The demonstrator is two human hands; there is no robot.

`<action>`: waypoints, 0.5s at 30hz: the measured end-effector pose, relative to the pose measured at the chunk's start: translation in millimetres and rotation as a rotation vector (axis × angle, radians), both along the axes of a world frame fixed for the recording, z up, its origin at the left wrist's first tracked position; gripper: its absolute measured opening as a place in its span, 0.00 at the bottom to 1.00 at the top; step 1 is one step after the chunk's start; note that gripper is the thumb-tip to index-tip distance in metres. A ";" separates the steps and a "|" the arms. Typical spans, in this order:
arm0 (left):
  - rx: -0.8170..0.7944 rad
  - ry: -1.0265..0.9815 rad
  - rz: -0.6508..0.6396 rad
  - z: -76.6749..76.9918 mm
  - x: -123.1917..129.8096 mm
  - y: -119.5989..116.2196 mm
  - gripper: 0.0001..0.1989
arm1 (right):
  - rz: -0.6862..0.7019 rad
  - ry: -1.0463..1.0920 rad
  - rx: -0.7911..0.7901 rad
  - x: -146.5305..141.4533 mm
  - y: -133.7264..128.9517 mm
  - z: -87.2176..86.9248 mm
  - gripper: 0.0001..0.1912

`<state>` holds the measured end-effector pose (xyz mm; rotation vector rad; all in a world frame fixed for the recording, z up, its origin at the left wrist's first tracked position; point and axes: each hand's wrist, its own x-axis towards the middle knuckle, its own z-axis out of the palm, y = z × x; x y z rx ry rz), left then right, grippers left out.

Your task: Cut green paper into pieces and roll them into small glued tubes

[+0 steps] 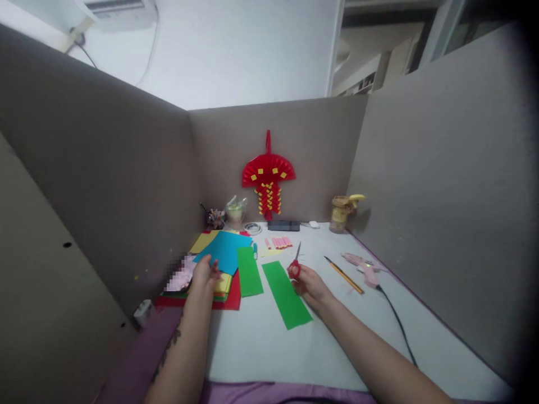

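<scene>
My right hand (310,285) grips a pair of scissors (296,266) by the red handles, blades pointing up and away from me. Just left of it, a long green paper strip (286,294) lies slanted on the white tabletop. A shorter green piece (250,272) rests farther left, beside the paper pile. Over the lower left edge of a blue paper sheet (225,249) is my left hand (205,271), its fingers loosely bent and apart. Whether its fingertips touch the sheet is hard to see. Yellow, green and red papers (223,285) stick out underneath the blue one.
On the right lie a black-and-yellow pencil (344,275) and a pink glue gun (367,270) with a trailing cord. Small pink rolls (281,242) sit at mid-table. A jar (338,214) stands back right. A red paper ornament (268,174) hangs on the grey partition (315,146).
</scene>
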<state>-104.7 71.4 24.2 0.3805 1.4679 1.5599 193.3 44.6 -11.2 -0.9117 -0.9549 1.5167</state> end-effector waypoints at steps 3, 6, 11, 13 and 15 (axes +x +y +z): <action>-0.001 -0.050 0.015 -4.9 1.5 2.1 0.07 | 0.076 -0.042 0.017 -2.7 -0.1 -5.8 0.16; -0.010 -0.091 0.037 -7.3 3.4 4.1 0.06 | 0.112 -0.088 0.030 -4.5 -1.9 -7.2 0.16; -0.042 -0.186 0.005 -0.1 -3.0 5.8 0.07 | 0.124 -0.040 -0.028 -4.1 -2.3 -4.1 0.17; -0.037 -0.216 0.005 4.7 -4.5 2.5 0.07 | 0.124 -0.001 -0.031 -2.5 -0.1 -5.2 0.16; 0.038 -0.161 0.069 9.1 -2.3 -4.4 0.10 | 0.100 0.035 -0.017 -0.2 3.3 -8.3 0.15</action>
